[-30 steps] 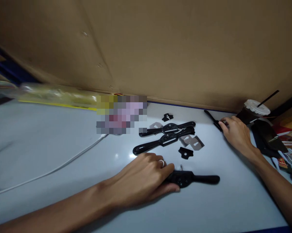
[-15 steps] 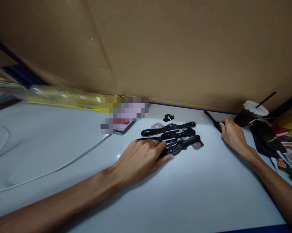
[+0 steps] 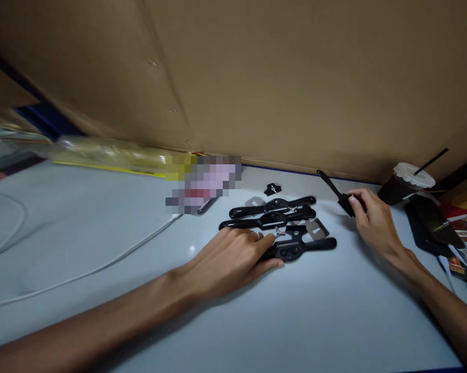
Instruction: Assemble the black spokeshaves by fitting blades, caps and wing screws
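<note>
Three black spokeshaves lie one behind another on the table: a far spokeshave (image 3: pixel 277 205), a middle spokeshave (image 3: pixel 271 219) and a near spokeshave (image 3: pixel 295 252). My left hand (image 3: pixel 243 254), wearing a ring, is closed over the left end of the near one, hiding that handle. A black cap piece with a silver screw (image 3: pixel 295 232) rests at its back edge, beside a grey blade (image 3: pixel 315 229) with a slot. My right hand (image 3: pixel 371 220) grips another black spokeshave (image 3: pixel 331 186), tilted up off the table; my fingers cover part of it. A small loose black cap (image 3: pixel 272 189) lies behind the row.
A phone (image 3: pixel 208 199), partly pixelated, has a white cable (image 3: pixel 132 248) running left. At the right stand a plastic cup with straw (image 3: pixel 406 184) and a dark flat case (image 3: pixel 431 223), beside assorted clutter. A cardboard wall (image 3: pixel 276 93) closes off the back; a yellowish plastic-wrapped roll (image 3: pixel 112 155) lies against it.
My left hand has drawn the near spokeshave toward me and right, away from the middle one. My right hand has raised its spokeshave slightly and turned it. The view has shifted a little.
</note>
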A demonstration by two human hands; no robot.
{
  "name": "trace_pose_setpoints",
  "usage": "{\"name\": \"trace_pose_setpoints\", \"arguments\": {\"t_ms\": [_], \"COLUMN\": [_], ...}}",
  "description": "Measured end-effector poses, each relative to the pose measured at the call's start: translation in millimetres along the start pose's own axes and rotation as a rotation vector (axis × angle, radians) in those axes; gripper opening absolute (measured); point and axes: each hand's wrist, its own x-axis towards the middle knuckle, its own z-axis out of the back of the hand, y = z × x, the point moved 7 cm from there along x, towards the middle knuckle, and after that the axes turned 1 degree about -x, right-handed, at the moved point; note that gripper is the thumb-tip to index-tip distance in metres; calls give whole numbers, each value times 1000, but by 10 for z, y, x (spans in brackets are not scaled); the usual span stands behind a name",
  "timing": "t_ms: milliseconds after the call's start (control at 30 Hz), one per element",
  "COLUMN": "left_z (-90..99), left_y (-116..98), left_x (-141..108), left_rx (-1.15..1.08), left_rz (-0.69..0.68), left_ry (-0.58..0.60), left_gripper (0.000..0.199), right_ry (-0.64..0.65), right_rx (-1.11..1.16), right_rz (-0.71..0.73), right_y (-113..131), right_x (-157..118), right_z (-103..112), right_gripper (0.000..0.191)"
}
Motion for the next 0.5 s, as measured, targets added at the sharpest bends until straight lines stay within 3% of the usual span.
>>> {"name": "trace_pose_setpoints", "arguments": {"t_ms": [167, 300, 400, 500], "left_z": [17, 114, 256, 356], "left_y": [134, 217, 221, 120], "left_x": [23, 22, -2, -34], "left_rx": [39, 32, -45, -275], "left_rz": [113, 128, 85, -38], "left_ry": [-38, -158, -320, -413], "left_gripper": [24, 24, 26, 23], "right_ry": [42, 278, 419, 472], "right_rx": [139, 166, 104, 93], "right_rz": [185, 426, 488, 454], "right_y": [614, 1085, 1188, 1162], "right_x": [-306, -684, -853, -881], "right_z": [63, -82, -216, -284], "right_gripper": [19, 25, 27, 25]}}
